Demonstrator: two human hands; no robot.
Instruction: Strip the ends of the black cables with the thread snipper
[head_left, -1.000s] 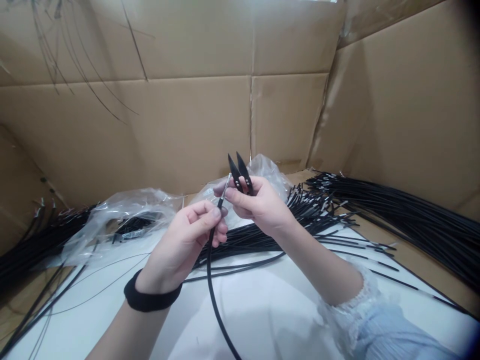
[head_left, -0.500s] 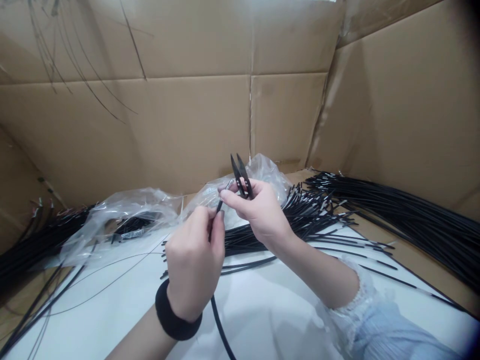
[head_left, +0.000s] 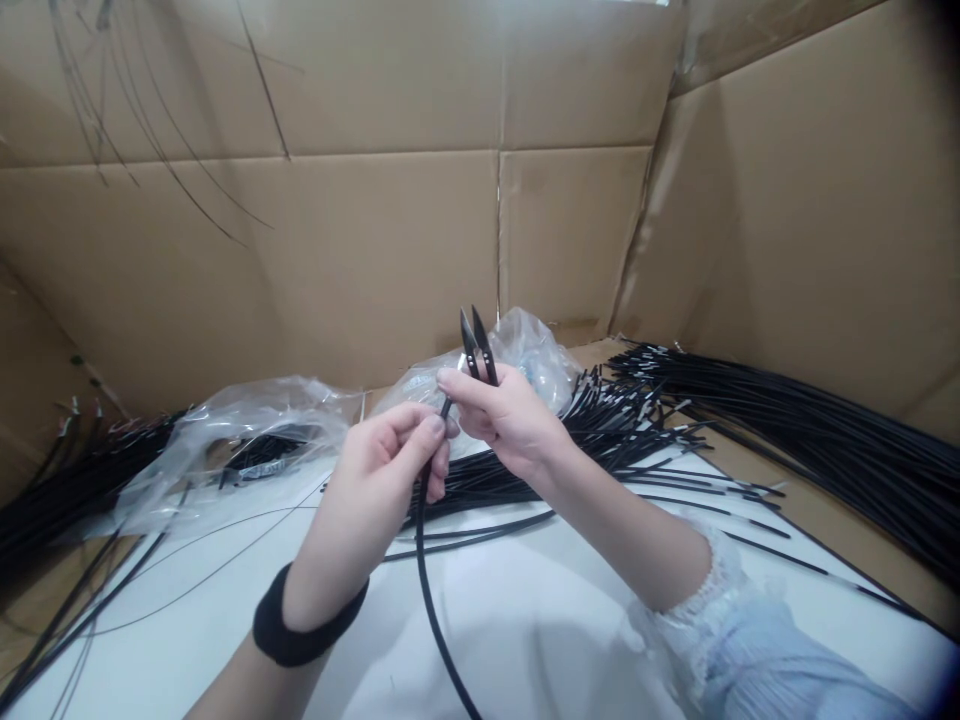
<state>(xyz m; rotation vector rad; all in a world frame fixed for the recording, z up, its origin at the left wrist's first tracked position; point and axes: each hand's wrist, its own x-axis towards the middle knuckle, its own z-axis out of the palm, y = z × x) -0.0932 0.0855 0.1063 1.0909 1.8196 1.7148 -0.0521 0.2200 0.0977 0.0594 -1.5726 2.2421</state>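
My left hand (head_left: 382, 470), with a black band on the wrist, pinches a black cable (head_left: 421, 560) close to its upper end. From there the cable hangs down and curves off the bottom of the view. My right hand (head_left: 499, 415) holds black thread snips (head_left: 478, 345) in its palm, blades pointing up and slightly apart. Its thumb and forefinger also grip the cable's tip, just above the left fingertips, and largely hide it. Behind the hands lies a pile of cut black cables (head_left: 622, 430), many with pale ends.
A long bundle of black cables (head_left: 795, 420) lies at the right, another bundle (head_left: 67, 490) at the left. Clear plastic bags (head_left: 247, 420) sit along the back. Cardboard walls (head_left: 375, 250) enclose the white work surface (head_left: 555, 620). Thin wires hang at upper left.
My left hand has rolled and shifted left, turning its thumb upward, still pinching the cable. The right hand keeps the snips, and its fingers have closed over the cable's tip.
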